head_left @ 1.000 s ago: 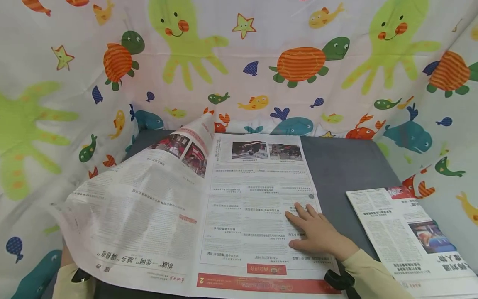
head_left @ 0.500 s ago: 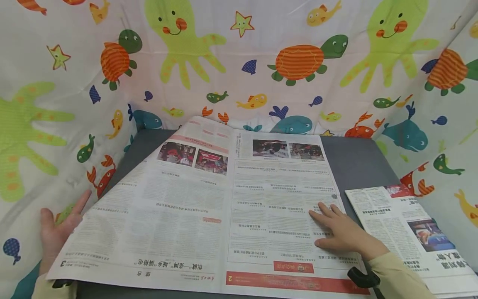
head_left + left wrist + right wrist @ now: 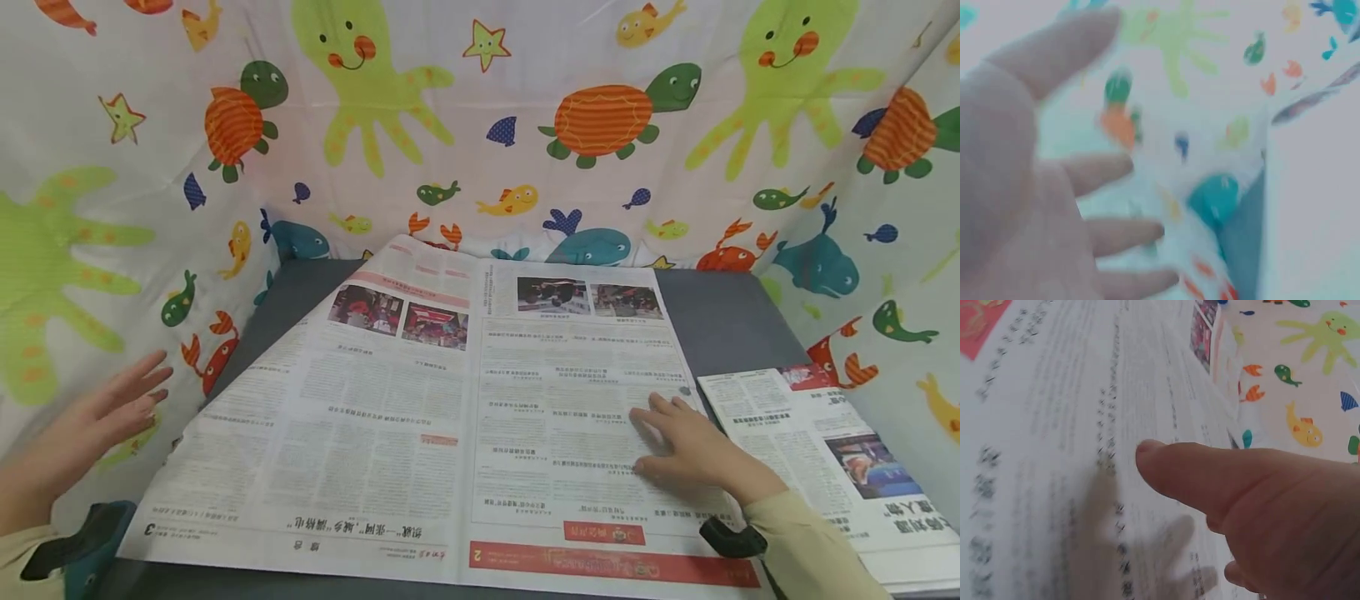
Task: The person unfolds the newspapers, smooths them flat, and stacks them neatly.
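An unfolded newspaper [image 3: 375,417] lies spread over the dark table, its print upside down to me, with a fold running down between its two pages. On its right page rests my right hand [image 3: 686,446], fingers spread and holding nothing; the right wrist view shows the thumb [image 3: 1179,469] just over the print. Away to the left of the paper, my left hand [image 3: 105,417] is raised in the air with its fingers extended. Its palm and fingers [image 3: 1104,172] look blurred in the left wrist view, with nothing in them.
A folded newspaper [image 3: 817,467] lies at the right side of the grey table [image 3: 720,325]. A cloth printed with sea animals [image 3: 420,108] hangs behind and along both sides. The spread paper's far left corner reaches the back cloth.
The left page, lifted and curled a second ago, has come down flat. My left hand has let go of it and moved off left. The paper and my right hand have shifted right.
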`<state>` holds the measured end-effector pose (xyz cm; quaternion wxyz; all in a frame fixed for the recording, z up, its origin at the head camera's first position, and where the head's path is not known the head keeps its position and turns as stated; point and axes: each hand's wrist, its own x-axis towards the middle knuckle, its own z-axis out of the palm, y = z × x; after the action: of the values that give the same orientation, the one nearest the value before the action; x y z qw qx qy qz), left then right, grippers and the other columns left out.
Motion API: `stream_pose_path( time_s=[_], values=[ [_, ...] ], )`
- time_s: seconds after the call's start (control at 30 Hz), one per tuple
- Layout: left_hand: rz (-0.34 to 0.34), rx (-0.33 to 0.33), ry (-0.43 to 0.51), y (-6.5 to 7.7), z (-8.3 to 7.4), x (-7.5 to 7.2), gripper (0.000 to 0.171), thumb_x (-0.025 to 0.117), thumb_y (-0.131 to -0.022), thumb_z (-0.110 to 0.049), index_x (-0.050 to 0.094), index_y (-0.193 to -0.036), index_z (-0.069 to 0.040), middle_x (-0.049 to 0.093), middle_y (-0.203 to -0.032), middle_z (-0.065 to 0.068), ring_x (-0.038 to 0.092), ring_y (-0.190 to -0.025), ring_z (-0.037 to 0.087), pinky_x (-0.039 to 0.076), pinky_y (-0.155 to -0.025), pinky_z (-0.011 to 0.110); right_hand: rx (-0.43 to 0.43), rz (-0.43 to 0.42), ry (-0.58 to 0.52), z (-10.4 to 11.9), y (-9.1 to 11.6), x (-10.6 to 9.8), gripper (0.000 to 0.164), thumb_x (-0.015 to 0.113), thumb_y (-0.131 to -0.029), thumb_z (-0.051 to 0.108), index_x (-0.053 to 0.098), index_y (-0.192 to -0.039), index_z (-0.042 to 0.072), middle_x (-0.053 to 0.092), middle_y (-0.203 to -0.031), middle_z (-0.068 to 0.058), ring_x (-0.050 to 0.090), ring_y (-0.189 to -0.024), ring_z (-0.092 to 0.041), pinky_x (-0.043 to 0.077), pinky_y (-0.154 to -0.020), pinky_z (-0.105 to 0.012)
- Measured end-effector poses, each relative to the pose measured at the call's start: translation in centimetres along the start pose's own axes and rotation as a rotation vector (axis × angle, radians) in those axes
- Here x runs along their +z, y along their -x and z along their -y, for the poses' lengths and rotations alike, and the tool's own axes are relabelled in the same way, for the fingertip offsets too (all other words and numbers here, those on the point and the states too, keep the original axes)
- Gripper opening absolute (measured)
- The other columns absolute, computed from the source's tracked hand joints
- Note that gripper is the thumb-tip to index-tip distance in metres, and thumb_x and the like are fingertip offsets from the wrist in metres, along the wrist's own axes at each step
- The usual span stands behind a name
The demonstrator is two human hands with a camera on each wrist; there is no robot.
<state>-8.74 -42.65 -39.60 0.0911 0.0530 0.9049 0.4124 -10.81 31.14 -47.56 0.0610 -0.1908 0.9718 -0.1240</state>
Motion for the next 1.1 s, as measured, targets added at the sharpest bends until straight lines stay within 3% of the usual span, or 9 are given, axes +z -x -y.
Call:
stream_pose_path(
  time_s=[0.07,0.13,0.3,0.5,0.63,0.83,0.93,1.03,1.1],
  values=[
    [0.025,-0.054,-0.196,-1.1,-3.7,0.2,0.079,0.049,-0.108,-0.034,-0.002,-0.166,-0.016,0.006,-0.169,0.029,0.025,-0.155,0.041,0.038,-0.099,0.078,-0.005,-0.019,0.014,0.5,-0.9,-0.2,0.079,0.084,-0.078,0.046,0.060,-0.141,0.005,0.046,-0.149,-0.038,0.041,-0.134,-0.066,0.038,-0.104,-0.075],
    [0.075,-0.051,-0.284,-2.4,-7.2,1.0,0.084,0.055,-0.105,-0.039,0.004,-0.165,-0.009,0.011,-0.165,0.037,0.022,-0.141,0.066,0.031,-0.095,0.084,0.001,-0.019,0.007,1.1,-1.8,-0.3,0.080,0.083,-0.080,0.045,0.057,-0.143,0.004,0.043,-0.152,-0.038,0.040,-0.136,-0.065,0.037,-0.106,-0.074],
    [0.171,0.069,-0.405,-6.2,-12.8,6.8,0.086,0.064,-0.098,-0.048,0.026,-0.161,-0.005,0.025,-0.163,0.034,0.027,-0.146,0.058,0.031,-0.109,0.076,0.048,-0.006,-0.037,2.3,-3.4,0.3,0.081,0.079,-0.084,0.045,0.051,-0.149,0.004,0.035,-0.156,-0.037,0.034,-0.139,-0.066,0.035,-0.108,-0.074],
    [0.172,0.185,-0.562,-10.8,-11.9,17.6,0.089,0.066,-0.093,-0.057,0.031,-0.161,-0.012,0.017,-0.165,0.035,0.014,-0.149,0.064,0.018,-0.114,0.079,0.102,-0.001,-0.018,2.1,-3.9,2.1,0.085,0.077,-0.083,0.051,0.049,-0.151,0.007,0.034,-0.158,-0.036,0.030,-0.141,-0.067,0.033,-0.105,-0.079],
    [0.177,0.166,-0.610,-11.9,-9.9,21.5,0.090,0.066,-0.091,-0.059,0.033,-0.161,-0.014,0.017,-0.166,0.032,0.010,-0.151,0.062,0.014,-0.115,0.079,0.103,-0.003,-0.013,2.1,-3.8,2.5,0.086,0.077,-0.083,0.052,0.049,-0.151,0.008,0.034,-0.159,-0.034,0.029,-0.143,-0.065,0.030,-0.104,-0.082],
    [0.171,0.142,-0.587,-12.4,-8.2,21.7,0.085,0.064,-0.093,-0.057,0.036,-0.159,-0.011,0.021,-0.164,0.035,0.014,-0.149,0.064,0.015,-0.114,0.080,0.102,-0.001,-0.022,2.4,-3.8,2.4,0.087,0.077,-0.083,0.052,0.048,-0.152,0.009,0.033,-0.160,-0.033,0.028,-0.144,-0.064,0.028,-0.105,-0.083],
    [0.054,0.115,-0.544,-13.4,-7.3,19.7,0.083,0.063,-0.095,-0.053,0.034,-0.159,-0.008,0.020,-0.162,0.038,0.013,-0.147,0.067,0.013,-0.112,0.082,0.107,0.001,-0.017,2.5,-3.9,2.3,0.087,0.077,-0.083,0.052,0.048,-0.152,0.009,0.033,-0.161,-0.032,0.027,-0.145,-0.063,0.028,-0.105,-0.083],
    [-0.114,0.020,-0.520,-14.8,-5.8,16.7,0.085,0.063,-0.096,-0.048,0.027,-0.160,-0.004,0.013,-0.161,0.042,0.008,-0.146,0.070,0.009,-0.110,0.084,0.109,0.000,-0.017,2.7,-4.1,2.2,0.087,0.076,-0.083,0.052,0.047,-0.153,0.009,0.032,-0.161,-0.031,0.026,-0.146,-0.062,0.027,-0.106,-0.083],
    [-0.169,-0.075,-0.498,-15.5,-4.4,14.8,0.091,0.060,-0.097,-0.050,0.017,-0.162,-0.004,0.005,-0.162,0.043,0.002,-0.146,0.071,0.005,-0.110,0.084,0.111,0.002,-0.022,2.8,-4.2,2.2,0.086,0.076,-0.083,0.051,0.047,-0.153,0.009,0.032,-0.161,-0.032,0.026,-0.146,-0.062,0.027,-0.106,-0.083]
  ],
)
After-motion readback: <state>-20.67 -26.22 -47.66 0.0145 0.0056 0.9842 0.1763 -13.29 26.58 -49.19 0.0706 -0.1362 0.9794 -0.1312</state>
